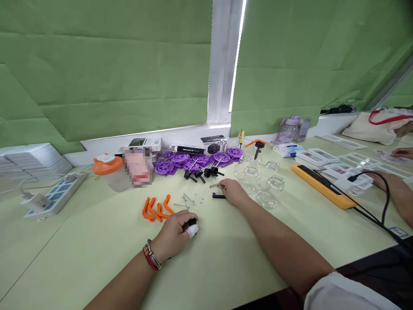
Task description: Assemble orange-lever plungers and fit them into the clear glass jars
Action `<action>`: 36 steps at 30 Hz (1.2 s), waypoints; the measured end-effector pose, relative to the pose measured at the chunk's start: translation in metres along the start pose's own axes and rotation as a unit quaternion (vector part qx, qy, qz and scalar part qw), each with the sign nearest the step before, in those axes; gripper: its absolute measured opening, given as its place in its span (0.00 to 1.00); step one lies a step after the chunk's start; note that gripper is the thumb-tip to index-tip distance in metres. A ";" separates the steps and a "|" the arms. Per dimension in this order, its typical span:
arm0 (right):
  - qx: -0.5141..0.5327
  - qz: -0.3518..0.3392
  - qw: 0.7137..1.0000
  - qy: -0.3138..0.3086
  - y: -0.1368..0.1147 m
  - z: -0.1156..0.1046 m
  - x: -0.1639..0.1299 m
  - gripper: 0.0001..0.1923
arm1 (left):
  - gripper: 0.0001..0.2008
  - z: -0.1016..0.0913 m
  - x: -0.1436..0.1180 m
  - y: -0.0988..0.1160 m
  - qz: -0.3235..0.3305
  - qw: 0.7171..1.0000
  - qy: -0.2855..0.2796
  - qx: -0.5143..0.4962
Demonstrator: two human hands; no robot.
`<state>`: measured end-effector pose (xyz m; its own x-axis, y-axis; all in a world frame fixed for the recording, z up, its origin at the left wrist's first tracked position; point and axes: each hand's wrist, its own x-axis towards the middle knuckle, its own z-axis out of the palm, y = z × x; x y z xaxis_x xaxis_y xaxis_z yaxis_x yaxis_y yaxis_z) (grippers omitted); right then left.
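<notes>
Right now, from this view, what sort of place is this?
Probably a small-parts assembly workroom: a spring at the right hand, orange pieces grouped on the table, and another person's hand at the right edge.

Green blinds (106, 64), white window post (223, 64), pale yellow-green tabletop (80, 245)

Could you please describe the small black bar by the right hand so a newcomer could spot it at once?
On the pale table, find the right hand, just left of the clear jars. At its left edge lies the black bar; unlike the coiled metal spring just beyond it, it is straight and dark.
</notes>
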<state>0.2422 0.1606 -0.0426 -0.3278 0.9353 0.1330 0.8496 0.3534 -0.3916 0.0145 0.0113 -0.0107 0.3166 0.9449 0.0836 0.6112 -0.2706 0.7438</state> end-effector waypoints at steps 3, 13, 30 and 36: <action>0.007 -0.008 1.000 0.002 0.002 -0.002 0.002 0.18 | 0.08 0.000 0.001 0.001 0.018 1.000 0.001 -0.009; 0.462 -0.135 0.876 0.030 -0.063 0.002 -0.047 0.18 | 0.08 0.001 0.000 0.000 -0.002 0.999 0.002 -0.043; 0.349 -0.216 0.911 -0.037 -0.096 -0.003 -0.076 0.10 | 0.25 0.008 0.000 -0.005 0.020 0.992 0.043 -0.121; 0.372 -0.180 0.909 -0.063 -0.095 -0.008 -0.075 0.12 | 0.32 0.009 -0.001 -0.010 0.005 0.998 0.039 -0.039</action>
<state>0.1893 0.0567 -0.0079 -0.6137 0.7353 0.2876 0.1793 0.4845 -0.8562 0.0144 0.0112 -0.0237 0.2630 0.9544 0.1410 0.5495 -0.2683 0.7912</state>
